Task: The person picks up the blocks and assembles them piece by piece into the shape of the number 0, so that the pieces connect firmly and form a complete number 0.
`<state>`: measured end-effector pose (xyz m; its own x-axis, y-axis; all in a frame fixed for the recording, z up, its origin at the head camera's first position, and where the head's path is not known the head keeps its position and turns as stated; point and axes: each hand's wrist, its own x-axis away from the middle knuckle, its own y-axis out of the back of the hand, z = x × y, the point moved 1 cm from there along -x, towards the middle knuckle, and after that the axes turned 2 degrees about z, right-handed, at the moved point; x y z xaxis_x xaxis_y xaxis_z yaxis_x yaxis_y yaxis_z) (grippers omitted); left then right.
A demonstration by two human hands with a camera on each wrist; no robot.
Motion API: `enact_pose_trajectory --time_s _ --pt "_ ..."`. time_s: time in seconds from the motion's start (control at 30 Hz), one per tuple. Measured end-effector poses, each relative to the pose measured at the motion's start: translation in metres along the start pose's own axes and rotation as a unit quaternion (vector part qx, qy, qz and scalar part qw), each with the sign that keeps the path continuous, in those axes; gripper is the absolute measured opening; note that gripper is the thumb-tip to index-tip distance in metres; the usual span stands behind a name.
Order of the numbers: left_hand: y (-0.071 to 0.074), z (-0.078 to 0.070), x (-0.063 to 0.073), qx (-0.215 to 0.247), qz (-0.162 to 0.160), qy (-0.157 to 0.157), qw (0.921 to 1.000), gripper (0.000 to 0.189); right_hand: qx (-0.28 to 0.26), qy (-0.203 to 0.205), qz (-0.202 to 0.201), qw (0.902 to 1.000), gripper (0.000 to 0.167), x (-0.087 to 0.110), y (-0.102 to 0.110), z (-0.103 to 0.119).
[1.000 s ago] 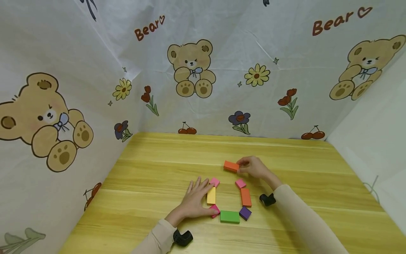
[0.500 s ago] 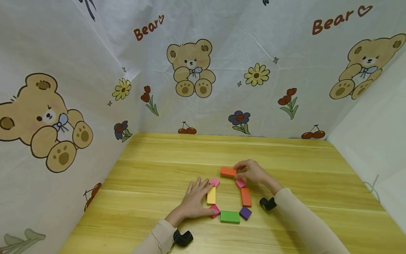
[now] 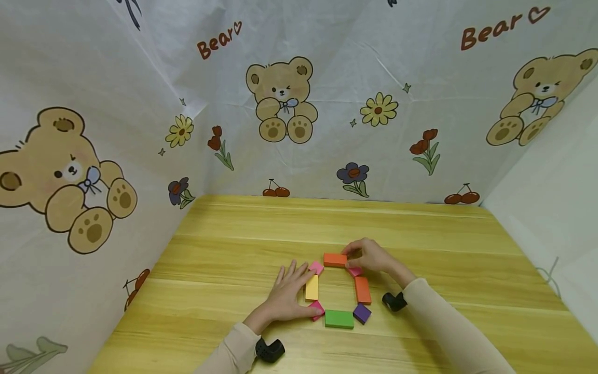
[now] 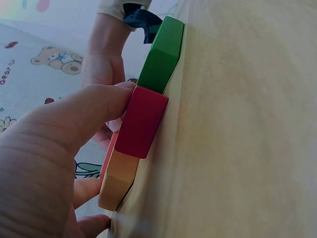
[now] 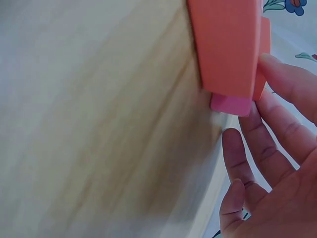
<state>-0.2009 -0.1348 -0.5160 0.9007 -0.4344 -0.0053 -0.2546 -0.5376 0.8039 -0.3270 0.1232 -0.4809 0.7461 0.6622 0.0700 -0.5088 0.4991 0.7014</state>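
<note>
My right hand [image 3: 371, 256] pinches the end of an orange rectangular block [image 3: 335, 260] at the far side of a ring of blocks. My left hand [image 3: 287, 297] lies spread at the ring's left, its thumb on a magenta block [image 3: 319, 306] and forefinger by a light pink block [image 3: 316, 267]. Between those two is a yellow block [image 3: 311, 288]. A green block [image 3: 339, 319] forms the near side. Purple block [image 3: 362, 313], second orange block [image 3: 363, 290] and pink block [image 3: 355, 271] run up the right; the right hand partly hides the pink one.
The blocks lie on a wood-grain table [image 3: 224, 249]. A white bear-print sheet [image 3: 327, 124] hangs along the back and left. Black wrist devices [image 3: 269, 351] sit on both forearms, close to the tabletop.
My right hand has brought the orange block nearer and slightly left, from beyond the ring to between the two pink blocks. The left hand has stayed still.
</note>
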Motion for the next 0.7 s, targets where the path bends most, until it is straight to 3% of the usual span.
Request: enact_pose_trajectory --time_s 0.7 --pt "-0.0005 0.0000 -0.0005 0.001 0.001 0.001 1.0000 0.097 -0.004 -0.022 0.010 0.9997 0.024 -0.0012 -0.0012 -0.0004"
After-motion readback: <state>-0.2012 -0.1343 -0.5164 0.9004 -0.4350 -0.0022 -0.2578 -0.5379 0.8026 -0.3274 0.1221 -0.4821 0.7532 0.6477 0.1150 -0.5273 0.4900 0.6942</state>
